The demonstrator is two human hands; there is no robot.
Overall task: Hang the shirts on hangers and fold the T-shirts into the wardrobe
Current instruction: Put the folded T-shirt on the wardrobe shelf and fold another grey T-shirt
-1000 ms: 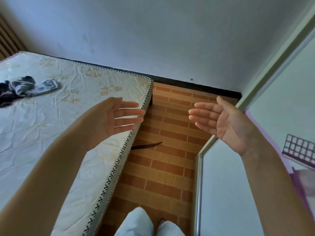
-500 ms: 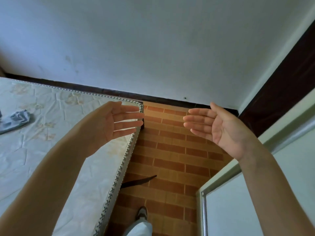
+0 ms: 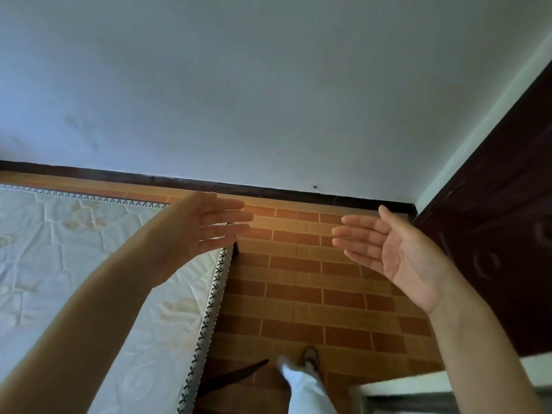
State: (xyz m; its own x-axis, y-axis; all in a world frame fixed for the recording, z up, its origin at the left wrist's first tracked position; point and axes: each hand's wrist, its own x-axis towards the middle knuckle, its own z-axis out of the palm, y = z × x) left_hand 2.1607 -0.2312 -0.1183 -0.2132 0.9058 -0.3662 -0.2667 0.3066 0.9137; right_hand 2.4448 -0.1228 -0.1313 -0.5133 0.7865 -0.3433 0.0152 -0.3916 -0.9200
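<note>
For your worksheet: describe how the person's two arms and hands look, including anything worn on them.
Both forearms are bare, with no sleeve in view. The left hand and right hand wear no gloves, rings, watch or bracelet. The fingers are bare too. No markings show.

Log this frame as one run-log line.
left hand: open, empty | right hand: open, empty | white quilted mattress: no clothes visible | brown brick-pattern floor: between hands

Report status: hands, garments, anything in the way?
Left hand open, empty. Right hand open, empty. No shirts in view. Brick floor ahead, mattress left.
</note>
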